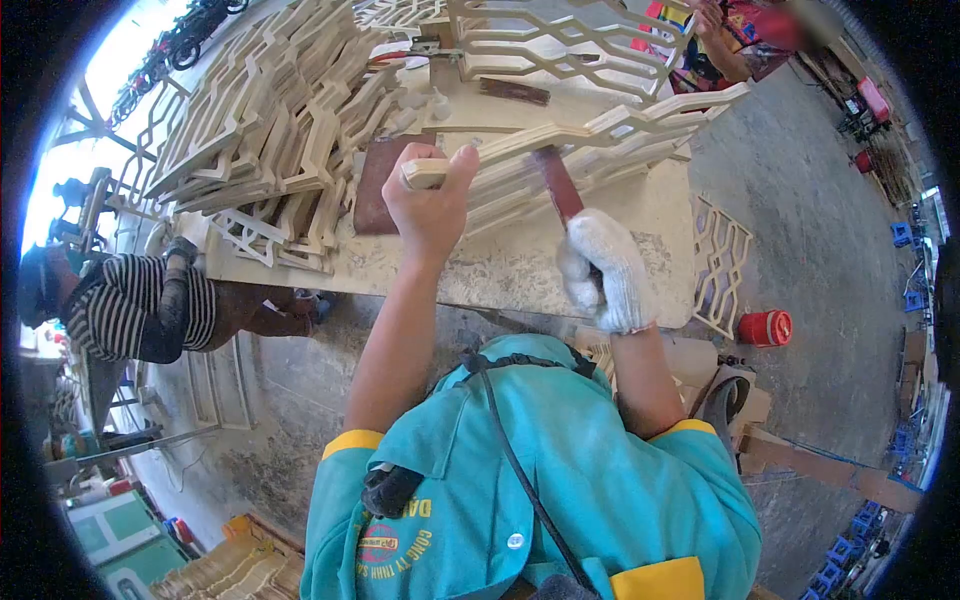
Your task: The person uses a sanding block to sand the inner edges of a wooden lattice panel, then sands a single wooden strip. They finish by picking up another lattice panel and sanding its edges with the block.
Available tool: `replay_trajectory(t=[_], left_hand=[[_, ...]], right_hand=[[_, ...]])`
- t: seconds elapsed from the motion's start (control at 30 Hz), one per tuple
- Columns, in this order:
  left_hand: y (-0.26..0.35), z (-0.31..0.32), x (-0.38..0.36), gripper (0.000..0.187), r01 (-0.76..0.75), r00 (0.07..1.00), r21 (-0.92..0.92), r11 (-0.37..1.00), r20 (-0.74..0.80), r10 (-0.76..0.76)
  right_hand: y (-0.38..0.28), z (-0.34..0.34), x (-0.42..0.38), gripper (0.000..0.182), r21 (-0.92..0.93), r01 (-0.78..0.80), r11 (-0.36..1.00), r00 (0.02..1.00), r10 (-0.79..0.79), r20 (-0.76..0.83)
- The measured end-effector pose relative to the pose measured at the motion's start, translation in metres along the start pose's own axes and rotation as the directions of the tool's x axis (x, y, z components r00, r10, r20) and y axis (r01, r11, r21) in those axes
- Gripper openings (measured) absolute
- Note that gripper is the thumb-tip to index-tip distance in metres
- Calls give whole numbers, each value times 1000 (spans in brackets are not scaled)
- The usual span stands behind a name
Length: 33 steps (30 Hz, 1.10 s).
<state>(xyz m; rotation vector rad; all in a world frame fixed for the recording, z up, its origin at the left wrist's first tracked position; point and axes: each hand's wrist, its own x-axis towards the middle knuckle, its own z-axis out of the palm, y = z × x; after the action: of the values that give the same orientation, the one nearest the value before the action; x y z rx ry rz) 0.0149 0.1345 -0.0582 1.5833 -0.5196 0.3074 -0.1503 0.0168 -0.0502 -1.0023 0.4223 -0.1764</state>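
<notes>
My bare left hand (430,205) is closed around the near-left end of a zigzag wooden lattice piece (635,118), which runs up and to the right over the table. In a white knit glove, my right hand (605,268) grips a flat reddish-brown sanding stick (560,188). Its far end is blurred and lies against or just over the edge of the wood; contact cannot be made out. More pale wooden strips (500,200) lie beneath the held piece. Just left of my left hand is a brown sheet (376,190) on the tabletop.
A tall stack of wooden lattice pieces (270,110) fills the table's left side. A lattice panel (560,45) stands at the back. One person (140,305) is at left, another (715,45) at far right. A red container (765,328) sits on the floor.
</notes>
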Motion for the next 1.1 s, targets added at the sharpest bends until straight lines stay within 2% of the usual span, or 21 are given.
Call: replay_trajectory(t=[0.03,0.13,0.17,0.27,0.37,0.47,0.5,0.6,0.63,0.73,0.77,0.83,0.9,0.93,0.97,1.07,1.1], left_hand=[[0,1,0,26,1,1000,-12,1000,4,-1],[1,1,0,26,21,1000,-4,1000,-1,-21],[0,1,2,26,19,1000,-16,1000,1,-19],[-1,1,0,25,37,999,-35,999,-2,-37],[1,3,2,25,56,998,-38,998,-6,-56],[0,2,3,26,57,998,-56,997,-11,-57],[0,2,3,26,61,998,-59,996,-17,-63],[-3,3,4,26,23,1000,-44,999,-20,-24],[-6,3,4,26,5,1000,-31,999,-22,-5],[-7,5,4,26,40,998,-43,998,-44,-42],[-7,5,6,27,18,999,-15,1000,-42,-19],[-12,5,8,30,-14,998,60,998,-55,18],[-14,3,11,32,19,999,80,997,-43,-16],[-11,2,11,33,65,998,52,997,-22,-64],[-9,1,10,33,80,997,29,996,-9,-80],[-8,-1,11,33,80,997,6,997,2,-80],[-8,0,10,33,77,997,8,997,10,-77]], right_hand=[[-2,-1,0,19,66,26,998,1000,-25,-9],[9,6,2,21,-127,-40,991,998,45,34],[1,6,2,22,-129,-9,992,1000,8,-5],[-2,-1,4,24,66,52,996,999,-51,-19],[8,3,3,24,-119,-19,993,998,26,57],[-2,-2,-1,23,37,81,996,995,-79,-54],[1,5,1,22,-199,36,979,993,-58,-106],[-3,-3,0,22,-133,-60,989,997,54,-48],[-7,-2,-5,22,-76,66,995,995,-71,-63],[5,8,-1,22,-302,-84,950,991,49,-123],[8,7,1,20,-342,-14,940,998,-6,-56],[-5,1,-3,19,-93,71,993,994,-78,-77],[11,-20,6,19,85,41,996,995,-33,-90],[11,-11,6,20,-159,29,987,998,-37,-48],[10,-4,4,22,-389,49,920,998,-56,-8],[9,-22,6,25,-61,85,995,995,-88,-44],[10,-15,6,27,-130,69,989,996,-77,-55]])
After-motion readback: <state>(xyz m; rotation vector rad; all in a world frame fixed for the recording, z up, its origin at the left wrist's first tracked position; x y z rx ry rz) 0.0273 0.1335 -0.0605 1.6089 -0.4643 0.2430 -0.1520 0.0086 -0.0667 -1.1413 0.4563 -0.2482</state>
